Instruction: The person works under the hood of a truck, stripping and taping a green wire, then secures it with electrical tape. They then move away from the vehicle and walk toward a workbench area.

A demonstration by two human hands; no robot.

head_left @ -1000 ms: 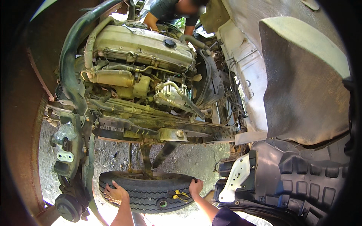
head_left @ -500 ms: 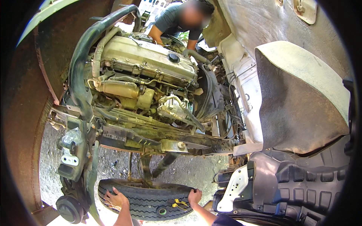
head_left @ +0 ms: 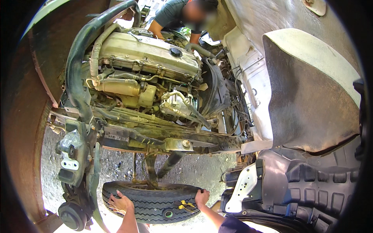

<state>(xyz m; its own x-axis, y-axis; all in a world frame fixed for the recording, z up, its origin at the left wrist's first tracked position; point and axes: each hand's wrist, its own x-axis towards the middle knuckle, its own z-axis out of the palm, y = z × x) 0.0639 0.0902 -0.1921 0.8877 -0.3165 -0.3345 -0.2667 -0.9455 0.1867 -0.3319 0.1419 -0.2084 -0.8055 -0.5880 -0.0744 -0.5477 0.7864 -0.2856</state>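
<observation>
Below the vehicle frame is a black truck tire (head_left: 149, 198) with a zigzag tread. My left hand (head_left: 122, 202) lies on the left part of the tread, its fingers spread. At the tire's upper right edge, my right hand (head_left: 201, 197) grips the rim of the tread with bent fingers. A small yellow piece (head_left: 187, 206), its kind unclear, rests on the tread near my right hand. Beside it sits a dark ring (head_left: 168, 213) with a greenish centre. Part of the wheel's inner side is visible behind the tire, near a suspension rod (head_left: 150, 169).
An exposed engine (head_left: 147, 56) fills the middle, above a frame rail (head_left: 178, 145). Another person (head_left: 167, 17) leans in at the far side. A thick black pipe (head_left: 75, 73) and an air-spring-like part (head_left: 72, 214) stand left. Fender panels (head_left: 311, 93) and black plastic liner (head_left: 311, 186) are right.
The view has shifted slightly, so the engine sits a little higher and further left. Both hands remain on the tire in nearly the same places.
</observation>
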